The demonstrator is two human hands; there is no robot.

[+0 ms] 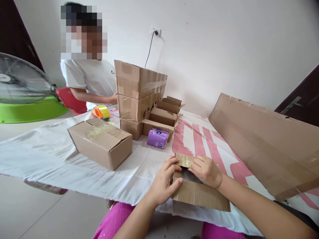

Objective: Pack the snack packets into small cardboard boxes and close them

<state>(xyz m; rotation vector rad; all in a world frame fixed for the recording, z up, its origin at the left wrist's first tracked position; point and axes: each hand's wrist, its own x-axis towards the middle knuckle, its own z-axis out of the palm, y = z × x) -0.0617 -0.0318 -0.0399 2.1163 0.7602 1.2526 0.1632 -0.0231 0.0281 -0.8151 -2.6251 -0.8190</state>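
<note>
A small cardboard box (pixel 201 196) stands at the table's near edge in front of me, its near flap folded outward and a dark interior partly visible. My left hand (pixel 168 181) grips its left side, fingers bent at the far flap and thumb by the near edge. The fingers of my right hand (pixel 205 169) are closed on the taped far flap (pixel 184 160), inside the opening. My hands hide part of the box, and I cannot make out its contents. Beyond them lies a purple tissue pack (pixel 158 138), apart from both hands.
A closed, taped box (pixel 99 141) sits to the left. Stacked cartons (pixel 129 94) and open boxes (pixel 163 116) stand farther back. Tape rolls (pixel 101 113) lie near a seated person (pixel 89 76). A large cardboard sheet (pixel 264 146) leans on the right; a fan (pixel 21 79) is far left.
</note>
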